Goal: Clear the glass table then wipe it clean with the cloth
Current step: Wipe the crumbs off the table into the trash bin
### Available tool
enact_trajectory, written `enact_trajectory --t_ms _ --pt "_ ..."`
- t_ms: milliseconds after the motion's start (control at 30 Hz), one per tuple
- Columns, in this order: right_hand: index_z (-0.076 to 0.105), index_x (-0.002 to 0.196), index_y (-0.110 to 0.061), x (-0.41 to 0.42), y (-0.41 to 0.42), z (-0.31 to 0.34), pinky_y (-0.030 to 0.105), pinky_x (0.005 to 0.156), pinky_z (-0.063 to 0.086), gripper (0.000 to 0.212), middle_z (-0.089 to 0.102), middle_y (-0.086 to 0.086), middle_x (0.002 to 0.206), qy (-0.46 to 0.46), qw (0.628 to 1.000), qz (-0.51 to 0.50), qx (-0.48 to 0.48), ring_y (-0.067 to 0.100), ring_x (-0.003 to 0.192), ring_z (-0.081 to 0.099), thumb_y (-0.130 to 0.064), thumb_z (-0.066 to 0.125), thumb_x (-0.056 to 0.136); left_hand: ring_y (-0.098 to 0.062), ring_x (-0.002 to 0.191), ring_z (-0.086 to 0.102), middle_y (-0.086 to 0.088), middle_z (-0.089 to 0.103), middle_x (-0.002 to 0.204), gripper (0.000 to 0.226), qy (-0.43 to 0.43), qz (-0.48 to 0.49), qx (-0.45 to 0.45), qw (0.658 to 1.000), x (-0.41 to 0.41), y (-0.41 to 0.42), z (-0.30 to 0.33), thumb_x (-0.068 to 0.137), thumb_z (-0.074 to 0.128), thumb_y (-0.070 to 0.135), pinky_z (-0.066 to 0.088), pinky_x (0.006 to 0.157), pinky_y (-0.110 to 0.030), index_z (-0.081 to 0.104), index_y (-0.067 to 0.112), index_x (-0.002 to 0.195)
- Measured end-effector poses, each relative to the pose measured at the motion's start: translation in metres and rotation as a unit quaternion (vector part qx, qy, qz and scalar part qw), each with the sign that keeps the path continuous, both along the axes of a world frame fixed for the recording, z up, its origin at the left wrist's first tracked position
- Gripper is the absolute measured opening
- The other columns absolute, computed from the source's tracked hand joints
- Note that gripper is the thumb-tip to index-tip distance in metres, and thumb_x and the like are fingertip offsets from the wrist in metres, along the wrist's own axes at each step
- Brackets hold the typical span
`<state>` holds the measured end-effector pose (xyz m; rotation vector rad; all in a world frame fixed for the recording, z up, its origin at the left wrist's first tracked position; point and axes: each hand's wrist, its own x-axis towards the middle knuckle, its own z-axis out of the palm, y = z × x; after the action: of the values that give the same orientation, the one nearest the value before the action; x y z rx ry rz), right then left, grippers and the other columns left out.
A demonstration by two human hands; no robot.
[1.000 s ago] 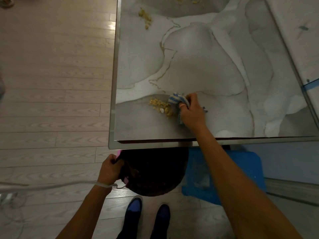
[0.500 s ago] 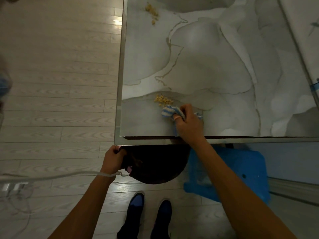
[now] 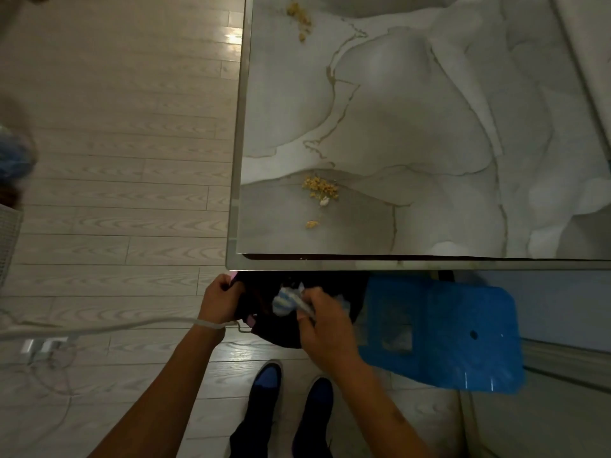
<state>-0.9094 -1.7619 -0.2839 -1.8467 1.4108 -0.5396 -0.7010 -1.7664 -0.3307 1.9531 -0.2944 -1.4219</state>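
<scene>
The person stands at the near edge of the glass table (image 3: pixel 429 110), whose marble-patterned top carries a heap of yellowish crumbs (image 3: pixel 320 187) near its front left corner, a smaller bit (image 3: pixel 311 224) nearer the edge, and another scatter of crumbs (image 3: pixel 299 16) at the far left. Below the table edge, the left hand (image 3: pixel 220 300) grips the rim of a dark bag (image 3: pixel 281 325), its fingers curled round the edge. The right hand (image 3: pixel 325 320) is closed round a bunched blue-and-white striped cloth (image 3: pixel 286 300), held over the bag's opening and off the table. A blue plastic stool (image 3: pixel 443 332) stands just right of the bag, and two dark shoes (image 3: pixel 291 401) show on the wood floor (image 3: pixel 115 143).
</scene>
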Motion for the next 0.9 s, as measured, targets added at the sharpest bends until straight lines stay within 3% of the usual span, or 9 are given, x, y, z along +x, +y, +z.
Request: enact_trajectory --t_ms 167,467,633,767,900 --pt "0.047 0.091 -0.022 -0.001 0.008 -0.011 0.009 0.057 0.038 0.015 0.053 -0.006 0.076 -0.029 0.988 -0.105 0.109 0.0 0.068 0.052 -0.008 0.049 0.096 -0.024 0.075 0.054 -0.014 0.054 0.077 0.018 -0.001 -0.005 0.005 1.0 0.001 0.004 0.0 0.089 0.062 0.014 0.05 0.072 -0.045 0.048 0.014 0.078" --pt "0.047 0.092 -0.018 -0.013 -0.013 0.002 0.013 0.057 0.042 0.012 0.057 0.0 0.075 -0.018 0.986 -0.055 0.159 0.0 0.062 0.05 -0.008 0.046 0.098 -0.026 0.076 0.057 -0.013 0.057 0.08 0.013 -0.015 -0.019 0.015 1.0 0.002 0.01 0.001 0.088 0.062 0.014 0.053 0.076 -0.051 0.051 0.012 0.08" --pt "0.048 0.091 -0.02 -0.015 -0.014 0.023 0.012 0.054 0.039 0.013 0.054 -0.008 0.071 -0.02 0.99 -0.076 0.119 0.001 0.064 0.053 -0.009 0.054 0.095 -0.026 0.076 0.055 -0.013 0.055 0.078 0.013 -0.019 -0.027 0.011 0.999 0.002 0.014 -0.001 0.088 0.059 0.009 0.052 0.073 -0.046 0.05 0.012 0.079" --pt "0.05 0.091 -0.021 -0.021 -0.033 0.07 0.013 0.051 0.04 0.019 0.054 -0.009 0.071 -0.041 0.989 -0.14 -0.003 0.005 0.061 0.053 -0.007 0.063 0.088 -0.029 0.079 0.06 -0.017 0.06 0.084 0.008 -0.015 -0.019 0.02 1.0 0.009 0.018 -0.008 0.086 0.06 0.012 0.055 0.083 -0.058 0.053 0.01 0.083" --pt "0.049 0.093 -0.021 -0.02 -0.082 0.098 0.009 0.053 0.038 0.019 0.051 -0.011 0.071 -0.026 0.983 -0.157 -0.09 0.001 0.059 0.05 -0.008 0.063 0.088 -0.029 0.079 0.058 -0.019 0.058 0.085 0.009 -0.015 -0.005 0.016 1.0 0.015 0.017 -0.008 0.087 0.059 0.009 0.054 0.084 -0.057 0.052 0.009 0.083"
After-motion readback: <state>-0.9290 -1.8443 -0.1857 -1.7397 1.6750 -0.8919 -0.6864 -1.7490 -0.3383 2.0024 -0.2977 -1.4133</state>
